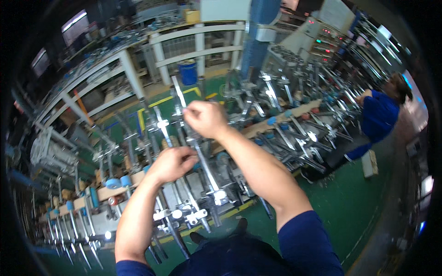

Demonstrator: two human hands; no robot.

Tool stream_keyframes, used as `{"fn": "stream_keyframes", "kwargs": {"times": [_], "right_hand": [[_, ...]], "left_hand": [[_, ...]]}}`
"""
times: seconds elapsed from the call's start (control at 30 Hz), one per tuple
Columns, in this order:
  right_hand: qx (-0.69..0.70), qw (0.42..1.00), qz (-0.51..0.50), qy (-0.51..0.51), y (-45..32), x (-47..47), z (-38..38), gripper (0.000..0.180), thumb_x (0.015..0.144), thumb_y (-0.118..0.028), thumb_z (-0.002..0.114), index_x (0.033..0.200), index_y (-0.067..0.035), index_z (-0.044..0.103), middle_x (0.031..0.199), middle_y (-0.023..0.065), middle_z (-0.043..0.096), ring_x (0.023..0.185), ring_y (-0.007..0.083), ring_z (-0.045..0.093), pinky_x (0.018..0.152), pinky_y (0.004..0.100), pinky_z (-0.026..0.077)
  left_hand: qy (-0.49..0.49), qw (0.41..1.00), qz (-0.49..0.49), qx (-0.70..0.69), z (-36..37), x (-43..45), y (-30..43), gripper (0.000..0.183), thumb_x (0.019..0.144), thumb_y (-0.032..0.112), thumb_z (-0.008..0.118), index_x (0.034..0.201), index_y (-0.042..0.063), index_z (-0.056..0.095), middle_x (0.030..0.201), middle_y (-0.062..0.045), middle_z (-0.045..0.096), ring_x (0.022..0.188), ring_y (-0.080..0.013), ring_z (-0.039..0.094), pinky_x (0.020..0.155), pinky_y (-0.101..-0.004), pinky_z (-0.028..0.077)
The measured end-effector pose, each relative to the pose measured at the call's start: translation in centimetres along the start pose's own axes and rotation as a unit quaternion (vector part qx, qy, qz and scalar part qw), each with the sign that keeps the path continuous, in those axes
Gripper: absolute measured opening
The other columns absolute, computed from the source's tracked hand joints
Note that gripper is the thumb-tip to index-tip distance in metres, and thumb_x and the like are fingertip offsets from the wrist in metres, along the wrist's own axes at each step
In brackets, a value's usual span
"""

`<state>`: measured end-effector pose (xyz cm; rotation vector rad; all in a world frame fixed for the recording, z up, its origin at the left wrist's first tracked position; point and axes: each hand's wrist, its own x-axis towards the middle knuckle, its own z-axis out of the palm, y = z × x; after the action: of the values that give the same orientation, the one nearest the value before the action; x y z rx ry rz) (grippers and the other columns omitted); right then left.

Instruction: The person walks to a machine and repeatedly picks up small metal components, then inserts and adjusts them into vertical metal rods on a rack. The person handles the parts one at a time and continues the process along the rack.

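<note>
Before me runs a long row of shiny metal bars with clamp-like fittings. My right hand point(207, 119) is curled, its fingertips against or just beside an upright bar point(179, 91); what is inside the fingers is hidden. Lower and to the left, my left hand point(176, 164) has bent fingers, thumb towards a long bright bar point(206, 169) that slants down to a metal block point(220, 197). Whether it grips anything is hidden by the hand and blur. Another bar point(165, 132) with a bright fitting stands behind the left hand.
A wooden rail point(138, 179) carrying blue rollers point(113, 183) runs along the row. Beyond stand a blue bucket point(188, 73), white-framed tables point(198, 48) and a blue column point(257, 41). A person in blue point(380, 114) works at the right. A block point(369, 164) lies on the green floor.
</note>
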<state>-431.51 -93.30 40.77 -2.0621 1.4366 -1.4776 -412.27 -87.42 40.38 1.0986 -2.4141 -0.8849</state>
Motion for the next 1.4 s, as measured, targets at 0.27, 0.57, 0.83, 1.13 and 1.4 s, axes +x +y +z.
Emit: {"fn": "stream_keyframes", "kwargs": {"times": [0.27,0.57,0.83,1.13,1.4], "right_hand": [[-0.01,0.999,-0.024,0.026,-0.6,-0.2,0.0,0.023,0.084,-0.029,0.068,0.073,-0.009,0.068,0.071,0.0158,0.067,0.068,0.0382,0.067,0.06,0.0476,0.052],[-0.005,0.999,-0.036,0.029,0.5,-0.1,-0.5,0.02,0.085,-0.026,0.069,0.075,-0.008,0.069,0.07,0.0137,0.068,0.067,0.0358,0.068,0.059,0.0444,0.052],[-0.026,1.0,-0.003,-0.013,-0.2,0.2,0.8,0.019,0.087,-0.028,0.069,0.081,-0.01,0.072,0.071,0.0125,0.069,0.061,0.0308,0.067,0.057,0.0398,0.051],[0.023,1.0,-0.006,-0.014,-1.3,-0.3,0.4,0.018,0.089,-0.015,0.071,0.077,-0.002,0.067,0.056,0.008,0.057,0.048,0.0141,0.054,0.05,0.0309,0.042],[0.033,0.999,-0.018,-0.005,-0.6,0.0,0.2,0.018,0.089,-0.014,0.071,0.077,-0.001,0.067,0.055,0.0083,0.057,0.048,0.0135,0.053,0.05,0.0303,0.042]], "left_hand": [[0.003,1.0,-0.028,-0.003,0.0,-0.4,0.7,0.037,0.086,0.019,0.071,0.119,0.003,0.068,0.08,-0.016,0.07,0.074,-0.0279,0.07,0.072,-0.0377,0.055],[-0.006,1.0,-0.017,-0.009,0.7,0.4,1.1,0.041,0.086,0.019,0.07,0.124,0.003,0.066,0.082,-0.015,0.07,0.076,-0.0284,0.07,0.074,-0.0376,0.055],[-0.017,0.999,-0.047,0.011,0.2,-0.3,-0.5,0.043,0.087,0.022,0.068,0.129,0.011,0.066,0.076,-0.012,0.068,0.069,-0.0284,0.067,0.067,-0.0399,0.053],[0.005,0.999,0.037,0.009,0.4,-0.9,-1.4,0.043,0.087,0.025,0.068,0.125,0.006,0.065,0.075,-0.012,0.068,0.073,-0.033,0.068,0.07,-0.0437,0.053],[0.007,1.0,0.007,0.018,0.2,-0.3,-1.0,0.038,0.085,0.029,0.068,0.116,0.008,0.07,0.081,-0.015,0.071,0.082,-0.0356,0.069,0.078,-0.0455,0.054]]}}
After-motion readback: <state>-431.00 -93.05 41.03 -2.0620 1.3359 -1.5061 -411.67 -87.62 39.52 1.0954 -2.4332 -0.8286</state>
